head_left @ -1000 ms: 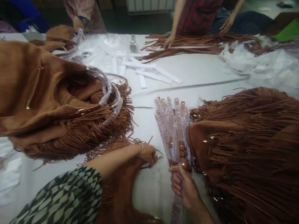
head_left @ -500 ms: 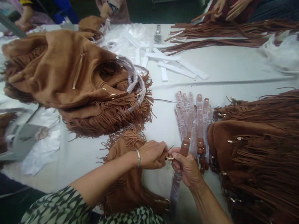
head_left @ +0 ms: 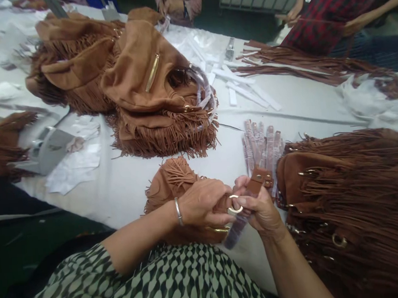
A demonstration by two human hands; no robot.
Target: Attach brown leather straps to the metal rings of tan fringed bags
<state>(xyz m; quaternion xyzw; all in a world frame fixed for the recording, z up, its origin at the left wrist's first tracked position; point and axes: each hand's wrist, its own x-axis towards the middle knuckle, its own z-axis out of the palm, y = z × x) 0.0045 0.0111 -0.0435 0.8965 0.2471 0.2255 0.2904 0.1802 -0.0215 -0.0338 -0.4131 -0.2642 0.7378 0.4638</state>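
On the desk, stacked bags lie upper left of the frame; further bags lie right, just beside a strap bundle. Behind the bundle lie strips, cords to their right. At lower centre, one bag lies before the stacked bags; a ring sits between left hand and right hand.

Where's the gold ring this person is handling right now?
In the head view, just right of centre and below mid-height, the gold ring is between the left hand and right hand, near the brown strap end.
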